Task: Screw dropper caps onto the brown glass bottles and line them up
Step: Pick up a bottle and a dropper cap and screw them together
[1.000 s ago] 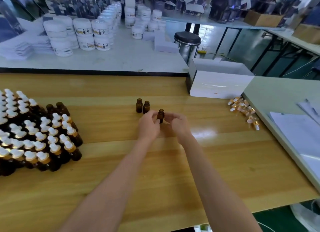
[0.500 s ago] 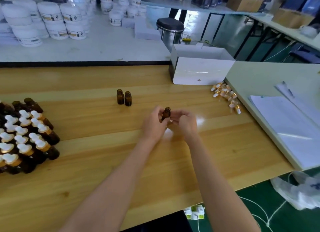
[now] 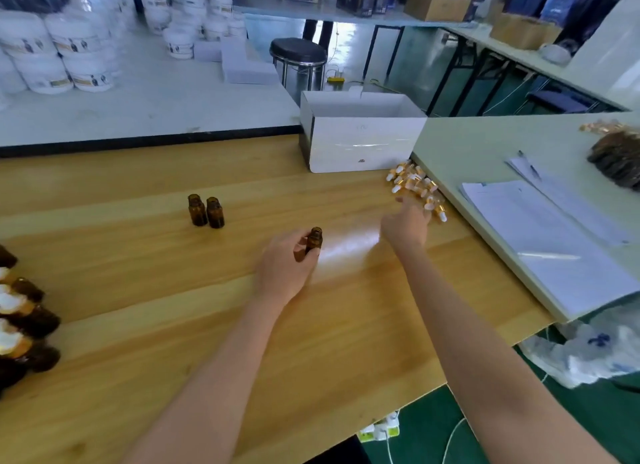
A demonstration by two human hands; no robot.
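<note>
My left hand (image 3: 285, 268) grips an uncapped brown glass bottle (image 3: 314, 239) upright over the middle of the wooden table (image 3: 145, 290). Two more uncapped brown bottles (image 3: 206, 210) stand side by side farther back on the left. My right hand (image 3: 407, 226) is stretched out to the right, fingers loosely extended, at the near edge of a pile of dropper caps (image 3: 415, 186) with white bulbs and gold collars. It holds nothing that I can see. Capped bottles (image 3: 20, 321) stand in rows at the left edge.
A white open box (image 3: 360, 145) stands behind the cap pile. A pale green table (image 3: 485, 145) with papers (image 3: 547, 235) abuts on the right. White jars (image 3: 62, 55) crowd the grey table behind. A plastic bag (image 3: 585, 356) lies on the floor.
My right hand left the bottle and moved right to the cap pile. My left hand keeps hold of the bottle. The view turned right, so the capped rows slid mostly out of frame.
</note>
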